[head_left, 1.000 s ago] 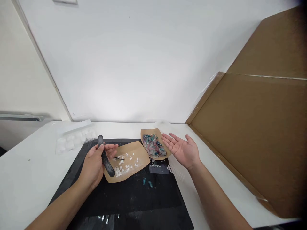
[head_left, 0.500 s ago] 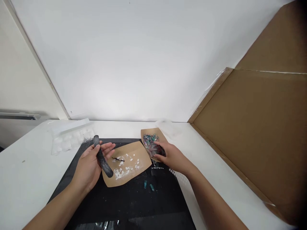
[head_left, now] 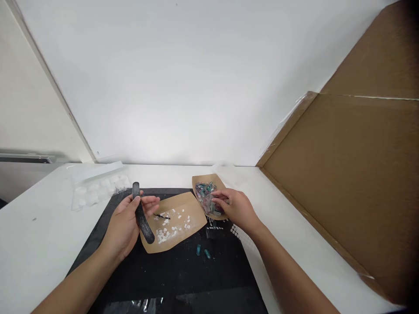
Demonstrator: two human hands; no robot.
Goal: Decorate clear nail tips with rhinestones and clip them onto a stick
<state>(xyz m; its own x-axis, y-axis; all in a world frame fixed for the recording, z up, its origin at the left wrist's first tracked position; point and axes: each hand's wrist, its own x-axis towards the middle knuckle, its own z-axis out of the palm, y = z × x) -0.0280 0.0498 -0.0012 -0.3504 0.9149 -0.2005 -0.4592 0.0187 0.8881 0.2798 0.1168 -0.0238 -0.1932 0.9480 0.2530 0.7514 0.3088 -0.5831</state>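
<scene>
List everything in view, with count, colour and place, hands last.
Curved bar: one, dark grey, in the left hand
Larger tray: one, brown, on the mat
Small flakes: many, white, in the larger tray
Thin stick: one, black, over the larger tray
Smaller tray: one, brown, behind the mat's right side
Small pieces: many, mixed teal, pink and clear, in the smaller tray
Loose pieces: two, teal, on the mat
Mat: one, black, on the table
Table: one, white, underneath
Cardboard: brown, far right
Left hand: one, bare, gripping the bar
Right hand: one, bare, at the smaller tray
</scene>
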